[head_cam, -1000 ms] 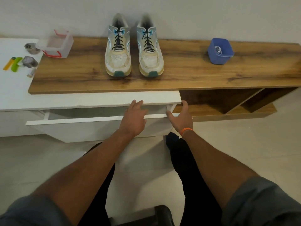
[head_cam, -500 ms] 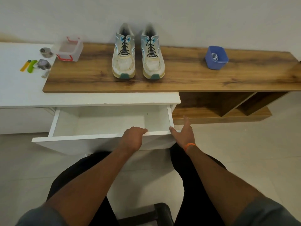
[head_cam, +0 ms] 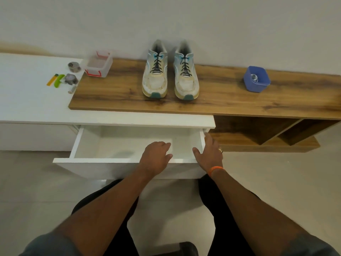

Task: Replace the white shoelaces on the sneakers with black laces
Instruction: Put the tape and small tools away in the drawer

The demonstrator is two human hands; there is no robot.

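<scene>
A white drawer [head_cam: 103, 160] is seen pulled well out from under the white cabinet top [head_cam: 27, 100]. The left hand [head_cam: 156, 157] is laid over the drawer's front edge with its fingers curled over that edge; the right hand [head_cam: 209, 154] is set at the drawer's right front corner, fingers straight and spread, nothing held in it. The pair of sneakers [head_cam: 170, 71] stands side by side at the back edge of the wooden bench [head_cam: 230, 100], toes toward the front, and both are already threaded with black laces [head_cam: 156, 65]. A blue tub [head_cam: 256, 79] sits toward the bench's right end; a clear box with red clips [head_cam: 97, 64] sits at its left back corner.

The drawer could be drawn past its stop and tipped downward if pulled further, since only its right side is being steadied. No laces can be made out inside it.

Compared with half a second ago, the drawer is out further, and the left hand's fingers are now curled deeper over the edge.
</scene>
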